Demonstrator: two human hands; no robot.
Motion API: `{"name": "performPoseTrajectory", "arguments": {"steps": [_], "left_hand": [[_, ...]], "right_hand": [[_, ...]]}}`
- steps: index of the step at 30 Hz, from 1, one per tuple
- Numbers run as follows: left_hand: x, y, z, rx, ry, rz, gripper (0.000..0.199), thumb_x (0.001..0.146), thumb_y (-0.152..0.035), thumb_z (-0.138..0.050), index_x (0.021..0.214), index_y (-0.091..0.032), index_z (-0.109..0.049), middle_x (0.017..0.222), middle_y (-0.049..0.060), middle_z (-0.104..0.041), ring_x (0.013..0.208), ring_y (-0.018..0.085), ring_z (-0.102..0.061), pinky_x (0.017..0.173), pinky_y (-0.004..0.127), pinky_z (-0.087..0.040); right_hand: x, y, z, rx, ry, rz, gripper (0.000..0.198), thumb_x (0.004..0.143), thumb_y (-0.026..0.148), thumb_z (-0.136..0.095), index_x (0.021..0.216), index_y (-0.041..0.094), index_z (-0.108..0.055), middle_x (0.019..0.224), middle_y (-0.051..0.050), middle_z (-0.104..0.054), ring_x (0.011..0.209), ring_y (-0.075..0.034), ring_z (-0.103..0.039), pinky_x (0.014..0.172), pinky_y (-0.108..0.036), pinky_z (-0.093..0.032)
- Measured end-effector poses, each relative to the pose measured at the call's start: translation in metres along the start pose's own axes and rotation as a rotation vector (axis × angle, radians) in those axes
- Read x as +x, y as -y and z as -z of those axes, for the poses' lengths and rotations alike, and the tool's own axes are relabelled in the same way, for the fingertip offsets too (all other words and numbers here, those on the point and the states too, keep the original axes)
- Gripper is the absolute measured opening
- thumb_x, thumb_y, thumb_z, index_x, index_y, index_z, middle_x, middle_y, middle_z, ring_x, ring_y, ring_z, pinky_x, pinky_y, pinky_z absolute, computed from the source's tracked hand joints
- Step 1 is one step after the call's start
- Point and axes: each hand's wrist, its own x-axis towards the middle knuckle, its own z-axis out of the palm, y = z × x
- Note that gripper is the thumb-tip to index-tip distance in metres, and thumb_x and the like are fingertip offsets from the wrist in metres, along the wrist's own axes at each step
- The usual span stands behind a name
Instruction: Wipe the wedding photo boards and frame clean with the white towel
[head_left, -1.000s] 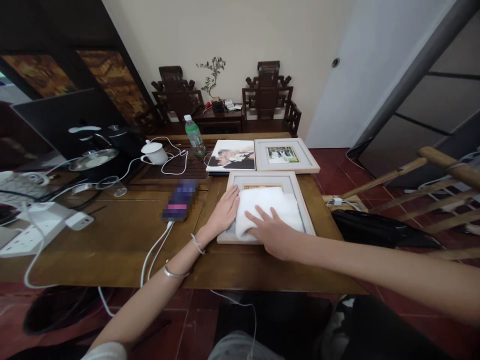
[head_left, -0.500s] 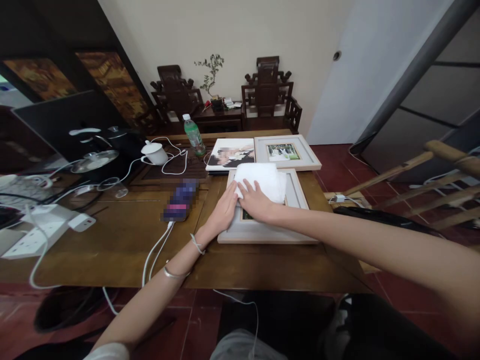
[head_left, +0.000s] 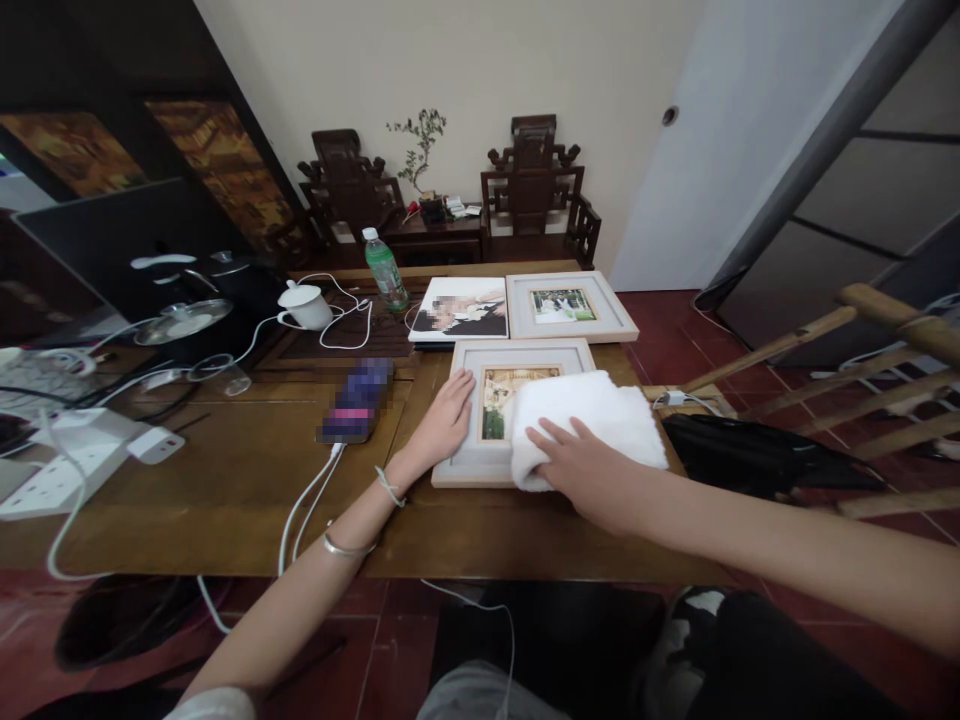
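Observation:
A light wooden picture frame (head_left: 469, 465) with a pale mat and a small photo lies flat on the table. My left hand (head_left: 444, 420) rests along its left rim, fingers stretched out flat. Over the lower right of this frame is a folded white towel (head_left: 600, 420), which covers part of the photo and the right rim. My right hand (head_left: 581, 465) grips the towel from its near side, with fingers on top; the thumb is hidden.
Behind lie a second picture frame (head_left: 626, 322) and a white-covered photo panel (head_left: 480, 295). Left of my left hand is a phone (head_left: 356, 400) with charging cables. Farther off stand a green-labelled bottle (head_left: 386, 270), a lidded white cup (head_left: 307, 307) and a power strip (head_left: 67, 465).
The towel and my right hand have moved right and toward me, uncovering much of the photo. My left hand has come away from the towel and stays at the frame's left rim.

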Motion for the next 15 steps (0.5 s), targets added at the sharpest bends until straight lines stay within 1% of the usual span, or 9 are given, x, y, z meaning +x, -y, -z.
{"name": "performPoseTrajectory", "arguments": {"steps": [3,5,8,11,13,15], "left_hand": [[0.000,0.001,-0.002,0.003,-0.015,-0.015,0.046,0.090,-0.019,-0.033,0.133,-0.010,-0.047,0.143,0.015,-0.045,0.139,0.025,-0.031,0.115,0.050,-0.026],[0.000,0.000,-0.003,-0.002,-0.025,-0.014,0.047,0.089,-0.017,-0.034,0.134,-0.012,-0.047,0.143,0.014,-0.045,0.139,0.025,-0.031,0.115,0.051,-0.026],[0.000,-0.001,-0.002,-0.010,-0.028,-0.005,0.047,0.089,-0.017,-0.034,0.134,-0.011,-0.047,0.144,0.015,-0.044,0.139,0.026,-0.031,0.115,0.051,-0.026],[0.000,-0.001,-0.001,-0.007,-0.016,0.009,0.047,0.089,-0.017,-0.034,0.133,-0.011,-0.048,0.144,0.014,-0.044,0.139,0.025,-0.031,0.115,0.050,-0.025],[-0.001,0.000,0.000,0.000,-0.008,0.018,0.047,0.090,-0.017,-0.033,0.133,-0.010,-0.048,0.144,0.014,-0.044,0.139,0.025,-0.031,0.116,0.049,-0.025],[-0.001,0.001,0.000,0.005,-0.003,0.020,0.047,0.090,-0.018,-0.032,0.133,-0.007,-0.048,0.143,0.016,-0.044,0.139,0.025,-0.031,0.116,0.047,-0.025]], "right_hand": [[-0.009,-0.003,-0.003,0.009,0.012,-0.039,0.054,0.071,0.011,-0.066,0.124,0.013,-0.059,0.148,-0.022,-0.032,0.137,-0.039,-0.027,0.104,-0.057,-0.033],[-0.007,0.001,-0.002,0.002,-0.012,-0.041,0.052,0.072,0.012,-0.066,0.123,0.012,-0.060,0.148,-0.022,-0.033,0.136,-0.040,-0.029,0.104,-0.057,-0.033],[0.007,0.014,0.003,-0.028,-0.053,-0.011,0.050,0.075,0.016,-0.065,0.124,0.010,-0.059,0.147,-0.024,-0.034,0.134,-0.042,-0.030,0.103,-0.056,-0.033],[0.027,0.025,0.007,-0.038,-0.115,0.063,0.048,0.078,0.019,-0.063,0.125,0.011,-0.058,0.148,-0.023,-0.033,0.134,-0.041,-0.030,0.103,-0.055,-0.033],[0.035,0.028,0.007,-0.035,-0.146,0.091,0.047,0.078,0.020,-0.063,0.124,0.012,-0.059,0.148,-0.023,-0.032,0.135,-0.041,-0.030,0.103,-0.054,-0.034],[0.035,0.027,0.004,-0.034,-0.147,0.091,0.048,0.077,0.020,-0.063,0.125,0.012,-0.058,0.150,-0.022,-0.030,0.136,-0.040,-0.028,0.103,-0.054,-0.033]]}}
